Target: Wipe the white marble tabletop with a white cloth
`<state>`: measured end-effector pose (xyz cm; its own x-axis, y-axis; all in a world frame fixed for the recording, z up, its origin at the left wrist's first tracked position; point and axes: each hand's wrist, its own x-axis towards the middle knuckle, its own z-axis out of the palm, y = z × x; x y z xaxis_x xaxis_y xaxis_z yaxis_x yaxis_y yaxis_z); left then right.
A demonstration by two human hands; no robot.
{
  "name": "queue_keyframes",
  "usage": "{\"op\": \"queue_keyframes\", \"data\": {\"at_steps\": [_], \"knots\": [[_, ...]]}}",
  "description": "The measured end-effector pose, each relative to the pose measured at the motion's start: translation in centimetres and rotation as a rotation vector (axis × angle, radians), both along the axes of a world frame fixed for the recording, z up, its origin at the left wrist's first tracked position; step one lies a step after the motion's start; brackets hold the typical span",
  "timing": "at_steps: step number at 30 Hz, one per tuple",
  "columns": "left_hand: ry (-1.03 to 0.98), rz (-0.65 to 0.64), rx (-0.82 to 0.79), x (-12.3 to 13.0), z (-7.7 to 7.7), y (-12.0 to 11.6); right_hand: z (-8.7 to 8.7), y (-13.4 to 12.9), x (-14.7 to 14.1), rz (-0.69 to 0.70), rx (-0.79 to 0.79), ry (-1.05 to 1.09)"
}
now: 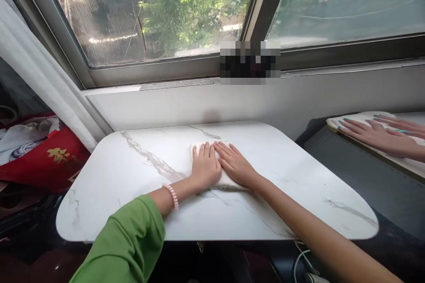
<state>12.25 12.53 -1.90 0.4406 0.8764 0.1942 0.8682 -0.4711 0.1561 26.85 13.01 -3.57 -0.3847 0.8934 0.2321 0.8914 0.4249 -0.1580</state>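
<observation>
A folded white cloth [232,182] lies near the middle of the marble-patterned white table [133,212]. Both of my hands rest on top of it, hiding most of its surface. My left hand [206,167] lies flat with its fingers pointing away from me; a pink beaded bracelet circles that wrist below a green sleeve. Beside it, my right hand [236,164] is also flat, fingers stretched out and angled to the left. The two hands touch or nearly touch at the thumbs. Neither is wrapped around the cloth.
At the far right, another person's hands [381,136] lie on a white cloth [335,123] over a grey surface [345,168]. A red bag [63,159] holding fabric stands left, near a white curtain [40,62]. A window [172,17] rises behind the table; a white cable [297,261] hangs below.
</observation>
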Motion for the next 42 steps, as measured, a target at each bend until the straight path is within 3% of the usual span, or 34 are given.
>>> {"op": "queue_keyframes", "data": {"at_steps": [4, 8, 12, 17, 21, 24, 35, 38, 42], "knots": [[0.082, -0.113, -0.059, 0.3, 1.0, -5.4, -0.5, -6.0, 1.1, 0.037, 0.066, -0.026], [0.167, -0.188, -0.083, 0.4, 2.0, -8.9, -1.0, -9.9, 1.6, 0.080, 0.149, -0.043], [0.161, -0.218, -0.083, 0.2, 2.3, -10.5, -1.0, -11.5, 1.6, 0.087, 0.196, -0.052], [0.152, -0.238, -0.085, 0.2, 2.2, -9.9, -1.0, -11.2, 1.8, 0.053, 0.166, -0.026], [0.145, -0.245, -0.059, 1.1, 1.6, -7.8, -1.3, -9.5, 2.7, -0.001, 0.151, -0.014], [0.112, -0.223, -0.035, 2.4, 0.9, -5.0, -1.5, -6.6, 3.6, -0.033, 0.135, -0.027], [0.024, -0.079, -0.003, 5.5, 0.1, 10.5, 0.9, 9.1, 3.7, -0.177, -0.026, -0.033], [0.003, -0.075, 0.014, 5.7, 0.1, 12.7, 1.2, 11.2, 3.8, -0.193, -0.029, -0.001], [-0.003, -0.069, 0.040, 6.1, 0.1, 13.7, 1.2, 12.0, 4.2, -0.207, -0.022, 0.003]]}}
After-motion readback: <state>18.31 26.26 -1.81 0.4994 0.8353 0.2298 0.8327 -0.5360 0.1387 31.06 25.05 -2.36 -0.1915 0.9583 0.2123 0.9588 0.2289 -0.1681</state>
